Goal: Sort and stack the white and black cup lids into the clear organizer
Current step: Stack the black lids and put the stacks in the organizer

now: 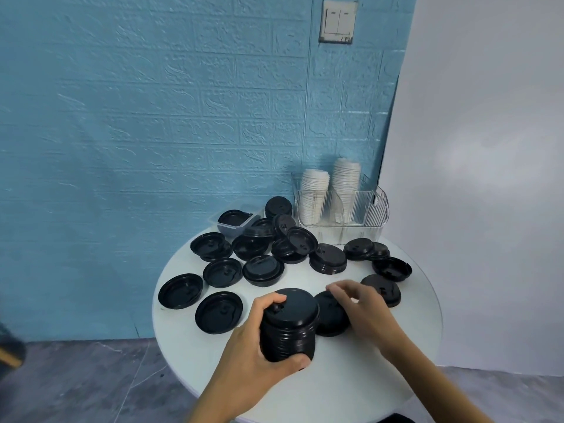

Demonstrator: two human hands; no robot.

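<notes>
Lower left of centre, your left hand (262, 340) wraps a tall stack of black lids (288, 325), fingers over the top rim and thumb curled round the base, so the column stands on the round white table (396, 346) near the bottom of the frame. Keep that grip firm but not crushing — judging by how the ridged rims nest, a squeeze could skew the column. Just right of it, your right hand (357, 303) hovers with fingers loosely curled over a single black lid (331, 314) lying beside the stack; whether the fingertips already touch it I cannot tell, and it holds nothing that I can see. To do this step well, pinch that lid by its edge, turn it the same way up as the stack's top lid, and seat it squarely before letting go.

Counting across: two loose lids lie rim-up at mid-left, roughly a dozen more lids and short piles scatter through the middle, one of them sitting in a small clear tub (235, 222) — overlaps make an exact count impossible. At the upper right of the table the clear organizer (366, 209) holds two columns of white lids (314, 193), and its rightmost compartment looks free for the black ones.
</notes>
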